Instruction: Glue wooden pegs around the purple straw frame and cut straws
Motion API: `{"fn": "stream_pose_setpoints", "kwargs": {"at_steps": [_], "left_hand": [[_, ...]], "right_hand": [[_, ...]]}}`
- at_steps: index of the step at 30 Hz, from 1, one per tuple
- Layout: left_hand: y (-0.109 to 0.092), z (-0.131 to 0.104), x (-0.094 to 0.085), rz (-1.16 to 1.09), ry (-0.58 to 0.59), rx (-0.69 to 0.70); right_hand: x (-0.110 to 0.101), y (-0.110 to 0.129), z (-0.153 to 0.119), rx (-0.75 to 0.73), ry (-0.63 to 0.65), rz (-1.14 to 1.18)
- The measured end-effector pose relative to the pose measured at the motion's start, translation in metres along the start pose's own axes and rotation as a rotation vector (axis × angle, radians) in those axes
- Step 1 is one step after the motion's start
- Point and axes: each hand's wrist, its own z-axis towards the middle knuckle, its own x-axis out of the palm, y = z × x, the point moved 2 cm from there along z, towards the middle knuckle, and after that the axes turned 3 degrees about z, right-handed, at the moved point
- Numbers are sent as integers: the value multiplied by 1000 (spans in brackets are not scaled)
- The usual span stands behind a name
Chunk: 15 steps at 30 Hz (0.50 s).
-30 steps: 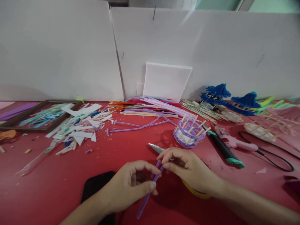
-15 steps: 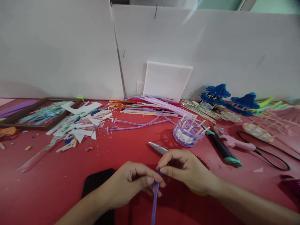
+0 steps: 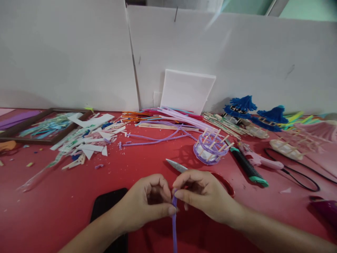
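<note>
Low in the middle of the view, a purple pipe cleaner (image 3: 174,228) hangs down from between my two hands. My right hand (image 3: 204,195) pinches its top end between thumb and forefinger. Just below that, my left hand (image 3: 147,202) grips the same strand with thumb and fingers. Scissors (image 3: 176,166) lie on the table behind my right hand, blade pointing left; the hand hides their middle and a red handle loop shows on the right. Beyond them stands a small round purple frame (image 3: 210,149) with upright wooden sticks.
A black phone (image 3: 107,203) lies partly under my left forearm. At right are a black-and-green cutter (image 3: 249,168) and a pink glue gun (image 3: 263,161) with its cable. Pipe cleaners (image 3: 181,117), paper scraps (image 3: 92,149), a brown picture frame (image 3: 28,141) and blue-roofed models (image 3: 240,105) line the back.
My left thumb has moved onto the pipe cleaner close under my right fingertips, and my left fingers have curled up. The strand hangs straighter. The view has shifted slightly.
</note>
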Motion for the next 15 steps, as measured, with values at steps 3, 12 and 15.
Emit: {"fn": "stream_pose_setpoints", "kwargs": {"at_steps": [3,12,15], "left_hand": [[1,0,0,25,-5,-12],[1,2,-3,69,-88,9],[-1,3,-4,26,-133,28]], "right_hand": [[-1,3,1,-47,-36,-127],[-6,5,3,-29,-109,-165],[-9,7,3,-82,-148,-264]]}}
